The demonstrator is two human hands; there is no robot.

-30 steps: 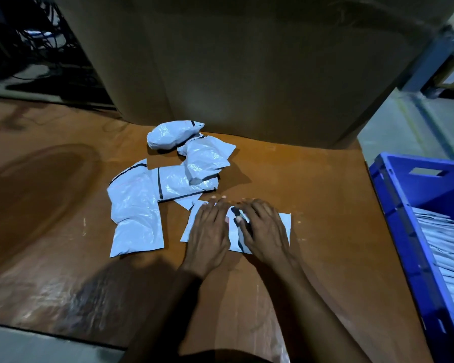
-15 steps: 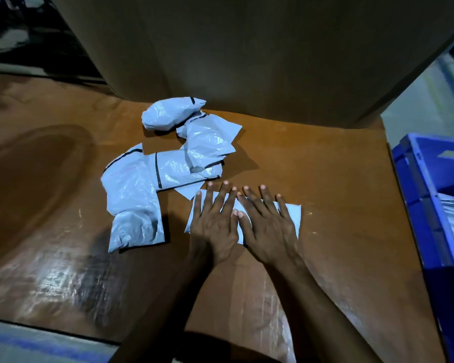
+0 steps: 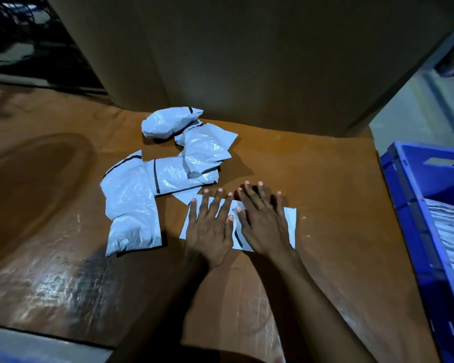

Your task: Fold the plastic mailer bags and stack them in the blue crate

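A folded white mailer bag (image 3: pixel 290 221) lies flat on the brown table (image 3: pixel 325 179). My left hand (image 3: pixel 210 229) and my right hand (image 3: pixel 262 224) both press on it with straight, spread fingers, side by side. Most of the bag is hidden under my palms. To the left lies a loose pile of crumpled white mailer bags (image 3: pixel 168 174) with black strips. The blue crate (image 3: pixel 427 205) stands at the right edge, holding a stack of folded white bags (image 3: pixel 451 231).
A big cardboard box (image 3: pixel 233 56) stands at the back of the table, just behind the pile. Dark cables and clutter sit at the far left. The table's near edge runs along the bottom left.
My fingers went from curled over the bag to stretched flat, and my hands slid forward over it. The camera view shifted slightly.
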